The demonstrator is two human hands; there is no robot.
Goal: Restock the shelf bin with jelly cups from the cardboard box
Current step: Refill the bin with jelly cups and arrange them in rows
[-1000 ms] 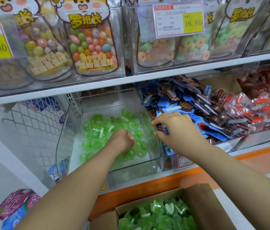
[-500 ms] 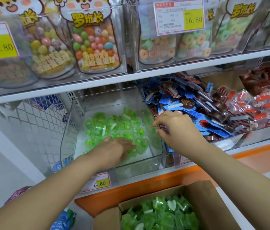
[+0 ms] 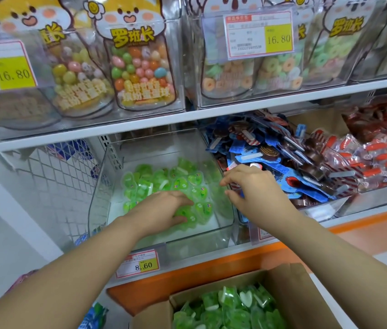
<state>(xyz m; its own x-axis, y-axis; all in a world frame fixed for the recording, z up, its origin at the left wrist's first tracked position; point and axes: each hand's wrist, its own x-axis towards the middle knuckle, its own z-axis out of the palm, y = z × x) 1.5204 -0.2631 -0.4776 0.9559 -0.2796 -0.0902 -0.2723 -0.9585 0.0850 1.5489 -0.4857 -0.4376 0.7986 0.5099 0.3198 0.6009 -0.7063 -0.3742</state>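
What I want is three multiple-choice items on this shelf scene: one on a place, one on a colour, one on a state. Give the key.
1. The left hand rests: A) on the blue packets B) on the jelly cups in the clear bin C) on a price tag.
2. The jelly cups are: A) green B) red C) yellow.
3. The cardboard box is: A) taped shut B) open, empty C) open, holding cups.
Key: 1 B, its fingers lie spread on the cups inside the bin; 2 A, every cup looks green; 3 C, the flaps stand open and green cups show inside.
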